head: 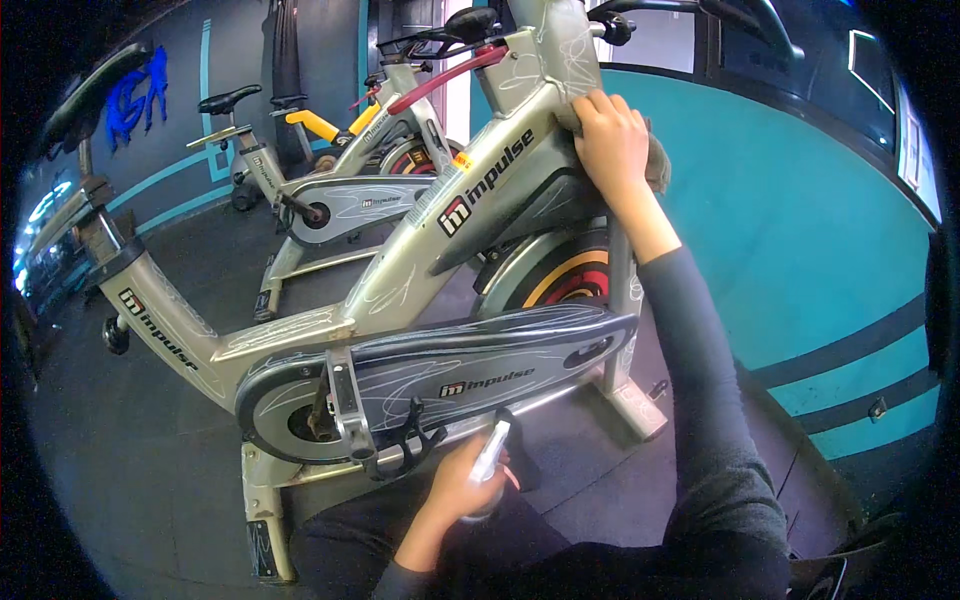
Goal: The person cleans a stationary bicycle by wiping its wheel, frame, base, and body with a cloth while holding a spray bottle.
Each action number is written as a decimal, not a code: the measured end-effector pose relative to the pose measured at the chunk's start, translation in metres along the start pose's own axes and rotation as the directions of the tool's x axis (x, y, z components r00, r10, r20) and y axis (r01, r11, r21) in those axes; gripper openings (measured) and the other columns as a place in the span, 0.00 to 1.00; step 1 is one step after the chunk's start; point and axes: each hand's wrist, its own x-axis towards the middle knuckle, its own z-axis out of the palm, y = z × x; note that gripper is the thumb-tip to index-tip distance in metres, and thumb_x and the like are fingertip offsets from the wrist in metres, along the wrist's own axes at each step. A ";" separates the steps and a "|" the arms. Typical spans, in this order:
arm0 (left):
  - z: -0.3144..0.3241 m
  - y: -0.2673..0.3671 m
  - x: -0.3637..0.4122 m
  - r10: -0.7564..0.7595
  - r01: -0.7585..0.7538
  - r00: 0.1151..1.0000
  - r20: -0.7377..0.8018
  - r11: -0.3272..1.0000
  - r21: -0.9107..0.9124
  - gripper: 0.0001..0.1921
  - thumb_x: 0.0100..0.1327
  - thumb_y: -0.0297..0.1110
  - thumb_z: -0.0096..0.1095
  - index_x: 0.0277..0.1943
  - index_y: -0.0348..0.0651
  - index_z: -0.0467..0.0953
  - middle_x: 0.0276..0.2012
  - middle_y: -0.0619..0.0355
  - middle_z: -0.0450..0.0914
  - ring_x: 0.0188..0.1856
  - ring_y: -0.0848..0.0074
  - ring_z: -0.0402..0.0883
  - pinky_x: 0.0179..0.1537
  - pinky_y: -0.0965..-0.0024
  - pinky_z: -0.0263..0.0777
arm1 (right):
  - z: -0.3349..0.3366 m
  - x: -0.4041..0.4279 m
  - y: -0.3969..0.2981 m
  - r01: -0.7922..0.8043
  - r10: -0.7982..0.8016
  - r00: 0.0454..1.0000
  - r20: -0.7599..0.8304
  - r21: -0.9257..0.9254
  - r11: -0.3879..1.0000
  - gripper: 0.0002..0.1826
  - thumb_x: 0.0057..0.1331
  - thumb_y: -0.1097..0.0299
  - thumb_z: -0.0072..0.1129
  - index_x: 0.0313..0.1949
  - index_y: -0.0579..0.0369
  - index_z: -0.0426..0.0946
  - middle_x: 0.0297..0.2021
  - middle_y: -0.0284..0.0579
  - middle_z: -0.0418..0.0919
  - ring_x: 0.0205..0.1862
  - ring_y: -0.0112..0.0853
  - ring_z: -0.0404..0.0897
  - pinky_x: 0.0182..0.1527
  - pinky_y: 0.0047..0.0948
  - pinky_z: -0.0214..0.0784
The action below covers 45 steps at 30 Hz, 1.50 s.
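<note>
Before me stands an Impulse spin bike (409,274), its pale metal frame covered with loose white streaks. My right hand (611,146) presses a grey-brown cloth (658,161) against the frame near the base of the handlebar post (570,56). Most of the cloth is hidden behind the hand. Low down, beside the chain guard (480,382), my left hand (465,480) grips a spray bottle by its neck, with the white trigger head (491,450) pointing up. White streaks also run over the chain guard. The crank arm and pedal (405,450) hang just left of the bottle.
Further spin bikes (352,199) stand behind, one with a yellow frame part (315,126). A teal wall (780,202) with dark stripes rises on the right. The bike's rear foot (262,517) and front foot (637,412) rest on dark floor mats (165,450).
</note>
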 end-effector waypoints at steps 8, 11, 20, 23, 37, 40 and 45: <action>-0.002 -0.010 -0.001 0.020 -0.025 0.999 -0.035 0.990 -0.138 0.13 0.51 0.21 0.59 0.42 0.37 0.73 0.35 0.54 0.81 0.39 0.74 0.83 0.42 0.72 0.75 | -0.034 -0.072 -0.018 0.052 -0.057 0.998 0.038 0.119 0.992 0.14 0.46 0.73 0.56 0.36 0.51 0.75 0.32 0.34 0.73 0.35 0.32 0.73 0.34 0.31 0.61; 0.000 -0.005 0.001 0.069 -0.072 0.997 -0.030 0.992 -0.101 0.14 0.51 0.21 0.58 0.43 0.36 0.73 0.36 0.54 0.81 0.38 0.74 0.82 0.42 0.72 0.75 | -0.034 -0.080 -0.012 0.081 -0.086 0.996 0.031 0.144 0.986 0.15 0.47 0.74 0.55 0.37 0.51 0.75 0.33 0.33 0.73 0.34 0.31 0.73 0.34 0.31 0.61; 0.000 -0.004 0.000 0.007 -0.008 1.000 -0.024 0.999 -0.032 0.14 0.50 0.24 0.60 0.42 0.38 0.74 0.35 0.55 0.82 0.37 0.74 0.82 0.42 0.71 0.74 | 0.011 0.012 0.007 0.016 -0.018 1.000 -0.020 -0.095 0.995 0.04 0.51 0.71 0.52 0.28 0.47 0.73 0.29 0.33 0.73 0.36 0.32 0.74 0.33 0.32 0.63; -0.002 -0.007 0.000 0.012 -0.014 0.999 -0.039 0.998 -0.054 0.14 0.50 0.23 0.59 0.42 0.37 0.74 0.35 0.55 0.81 0.37 0.75 0.82 0.42 0.72 0.74 | 0.006 -0.003 0.002 0.046 -0.048 0.997 -0.056 -0.032 0.998 0.05 0.51 0.71 0.52 0.29 0.48 0.74 0.29 0.33 0.73 0.36 0.31 0.74 0.33 0.32 0.63; 0.001 -0.006 0.003 0.054 -0.055 0.998 -0.021 0.997 -0.049 0.13 0.50 0.24 0.59 0.42 0.38 0.73 0.34 0.54 0.81 0.38 0.72 0.83 0.41 0.71 0.75 | -0.019 -0.042 -0.011 0.017 -0.017 1.000 -0.008 -0.002 1.000 0.07 0.49 0.71 0.53 0.30 0.49 0.73 0.28 0.35 0.72 0.34 0.32 0.74 0.34 0.32 0.64; 0.000 -0.005 0.002 0.010 -0.010 1.000 0.005 1.000 -0.024 0.15 0.50 0.28 0.61 0.43 0.40 0.74 0.35 0.55 0.82 0.40 0.68 0.83 0.43 0.68 0.74 | 0.007 -0.007 -0.010 0.040 -0.043 0.997 -0.056 -0.055 0.998 0.02 0.50 0.70 0.52 0.26 0.48 0.72 0.27 0.35 0.72 0.33 0.32 0.75 0.34 0.33 0.65; 0.000 0.003 -0.002 0.050 -0.049 0.998 -0.024 0.997 0.058 0.12 0.49 0.25 0.59 0.40 0.39 0.74 0.34 0.52 0.82 0.37 0.68 0.83 0.41 0.69 0.75 | 0.012 0.000 -0.012 -0.031 0.025 0.997 -0.078 -0.077 0.997 0.01 0.52 0.69 0.51 0.24 0.47 0.72 0.26 0.35 0.72 0.33 0.32 0.75 0.35 0.33 0.66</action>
